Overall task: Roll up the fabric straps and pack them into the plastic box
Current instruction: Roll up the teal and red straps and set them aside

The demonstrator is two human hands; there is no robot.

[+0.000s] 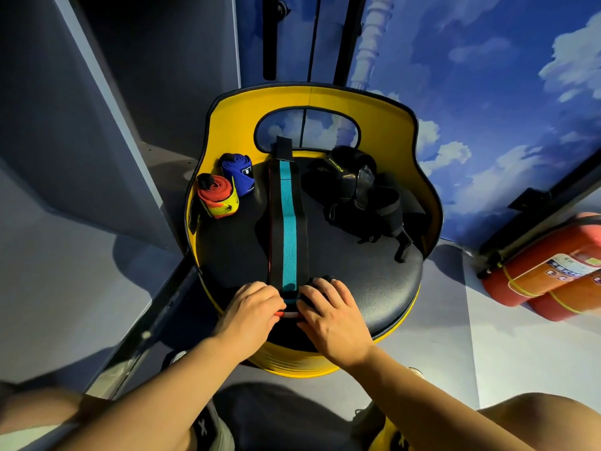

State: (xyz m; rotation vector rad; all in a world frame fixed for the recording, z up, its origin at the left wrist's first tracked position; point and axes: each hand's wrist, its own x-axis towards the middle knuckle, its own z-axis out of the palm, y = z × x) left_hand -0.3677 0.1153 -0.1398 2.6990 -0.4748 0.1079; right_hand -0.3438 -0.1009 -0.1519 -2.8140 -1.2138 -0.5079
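Observation:
A long black strap with a teal middle stripe (pixel 288 222) lies stretched out flat across the black seat of a yellow chair (pixel 374 288). My left hand (pixel 250 307) and my right hand (pixel 328 307) both grip its near end, fingers curled over a small rolled part showing red and white. At the seat's back left stand a rolled red-and-yellow strap (pixel 217 196) and a rolled blue strap (pixel 239 174). A heap of loose black straps (pixel 361 196) lies at the back right. No plastic box is in view.
The chair's yellow backrest (pixel 312 99) curves round the seat's far side. Two red fire extinguishers (pixel 549 271) lie on the floor at the right. A grey panel stands to the left. My knees show at the bottom edge.

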